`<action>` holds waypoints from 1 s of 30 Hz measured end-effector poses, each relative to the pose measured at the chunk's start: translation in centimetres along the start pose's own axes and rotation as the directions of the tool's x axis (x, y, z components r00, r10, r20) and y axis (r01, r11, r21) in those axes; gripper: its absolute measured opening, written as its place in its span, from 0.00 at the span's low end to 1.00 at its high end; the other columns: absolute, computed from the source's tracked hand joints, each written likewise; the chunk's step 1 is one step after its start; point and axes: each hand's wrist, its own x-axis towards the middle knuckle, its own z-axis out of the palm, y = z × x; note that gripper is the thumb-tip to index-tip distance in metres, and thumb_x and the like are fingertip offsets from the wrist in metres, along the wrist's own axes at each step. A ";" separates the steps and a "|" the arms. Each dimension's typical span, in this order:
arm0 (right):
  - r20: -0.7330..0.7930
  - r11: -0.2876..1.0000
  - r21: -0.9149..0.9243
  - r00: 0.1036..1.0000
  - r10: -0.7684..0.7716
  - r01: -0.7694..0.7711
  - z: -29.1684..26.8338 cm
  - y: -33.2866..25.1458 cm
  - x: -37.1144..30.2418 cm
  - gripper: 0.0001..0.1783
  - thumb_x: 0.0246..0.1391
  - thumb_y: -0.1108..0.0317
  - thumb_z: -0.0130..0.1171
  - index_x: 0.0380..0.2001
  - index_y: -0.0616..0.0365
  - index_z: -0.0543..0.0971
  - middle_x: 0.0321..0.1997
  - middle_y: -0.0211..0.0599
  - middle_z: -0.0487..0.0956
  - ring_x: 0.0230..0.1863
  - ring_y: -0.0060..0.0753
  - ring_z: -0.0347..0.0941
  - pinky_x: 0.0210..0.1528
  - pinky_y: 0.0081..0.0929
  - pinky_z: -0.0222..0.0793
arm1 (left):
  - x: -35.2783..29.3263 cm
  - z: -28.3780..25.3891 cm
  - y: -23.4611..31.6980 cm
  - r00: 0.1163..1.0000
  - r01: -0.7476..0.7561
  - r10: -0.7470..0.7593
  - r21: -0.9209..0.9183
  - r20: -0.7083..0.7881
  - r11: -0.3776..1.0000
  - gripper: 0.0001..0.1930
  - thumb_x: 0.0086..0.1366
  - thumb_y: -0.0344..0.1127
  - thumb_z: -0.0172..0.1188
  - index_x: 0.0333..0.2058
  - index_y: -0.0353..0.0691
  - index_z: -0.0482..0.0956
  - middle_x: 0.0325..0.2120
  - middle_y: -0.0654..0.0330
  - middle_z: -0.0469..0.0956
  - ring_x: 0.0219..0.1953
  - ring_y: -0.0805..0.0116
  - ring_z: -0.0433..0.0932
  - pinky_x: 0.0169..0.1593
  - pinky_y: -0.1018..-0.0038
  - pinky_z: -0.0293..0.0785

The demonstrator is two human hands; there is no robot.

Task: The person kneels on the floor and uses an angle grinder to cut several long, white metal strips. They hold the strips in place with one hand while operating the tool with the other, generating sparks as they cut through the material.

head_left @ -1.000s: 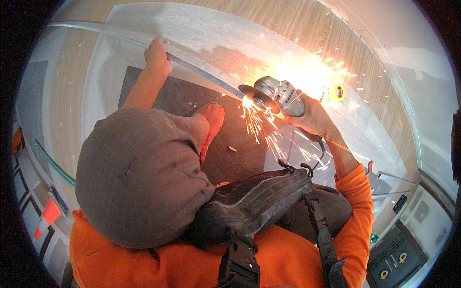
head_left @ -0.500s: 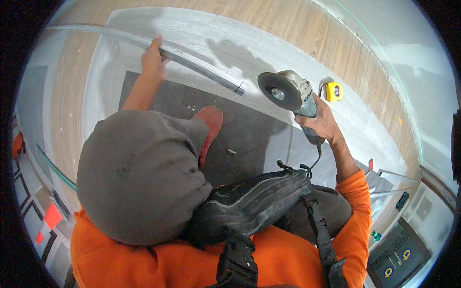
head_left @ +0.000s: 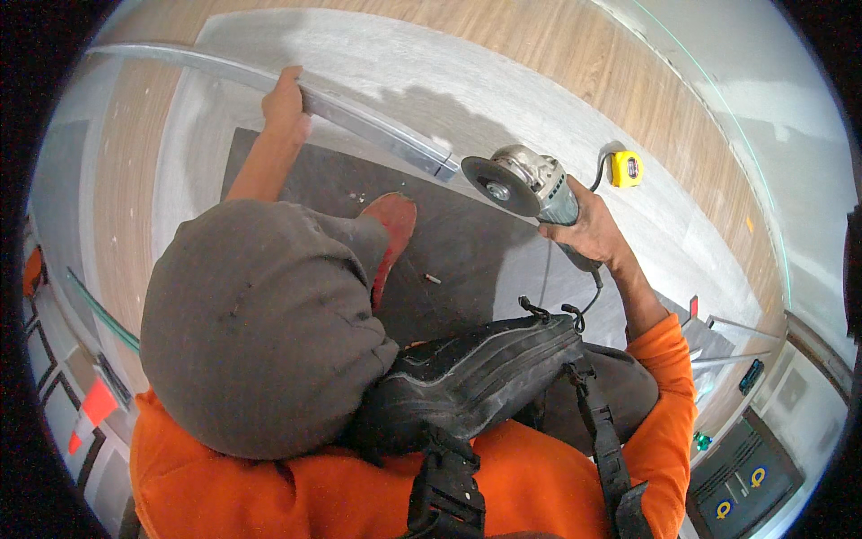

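Note:
A long, thin silvery metal profile (head_left: 373, 124) slants from the far left toward the middle, a dark line marked across its near end. My left hand (head_left: 285, 106) is wrapped around it partway along, with some fingers hidden behind it. In my right hand (head_left: 593, 232) is an angle grinder (head_left: 534, 175), gripped by its body. Its dark cutting disc (head_left: 489, 187) is tilted and lies just right of the profile's marked end, with a small gap between them. Whether the disc is spinning cannot be seen.
A yellow tape measure (head_left: 627, 169) lies on the floor beyond the grinder, beside its black cord. My red shoe (head_left: 391, 226) rests on a dark grey floor area (head_left: 314, 175). A black bag (head_left: 476, 373) hangs across my lap. A wall (head_left: 745, 99) rises at the far right.
My right hand has brought the grinder left and slightly nearer, its disc now close to the profile's end and tilted flatter. The profile has rolled slightly in my left hand.

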 end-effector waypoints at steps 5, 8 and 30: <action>-0.019 1.000 -0.007 0.999 -0.027 0.027 0.1 0.4 0.2 0.37 0.42 0.59 0.74 0.57 0.58 0.74 0.45 0.48 0.84 0.47 0.44 0.82 0.54 0.37 0.75 | -1.1 0.6 0.3 1.000 -0.009 0.009 -0.013 -0.001 1.000 0.31 0.62 0.37 0.67 0.53 0.15 0.68 0.50 0.47 0.74 0.48 0.58 0.76 0.50 0.65 0.74; -0.019 0.999 -0.027 0.999 -0.034 0.034 0.1 0.3 0.2 0.38 0.42 0.57 0.74 0.57 0.58 0.74 0.45 0.48 0.84 0.48 0.44 0.82 0.54 0.38 0.74 | -1.4 0.5 0.4 1.000 0.005 -0.005 -0.015 0.004 1.000 0.30 0.61 0.37 0.66 0.52 0.16 0.69 0.48 0.48 0.74 0.47 0.58 0.76 0.49 0.63 0.74; 0.062 0.987 0.145 0.997 0.055 -0.063 -0.2 -0.4 0.8 0.37 0.41 0.64 0.75 0.57 0.59 0.75 0.44 0.38 0.82 0.46 0.33 0.76 0.54 0.32 0.70 | 0.1 -0.5 -1.3 0.999 0.003 -0.001 -0.027 0.040 1.000 0.22 0.63 0.40 0.66 0.51 0.33 0.75 0.44 0.57 0.76 0.48 0.60 0.76 0.49 0.60 0.73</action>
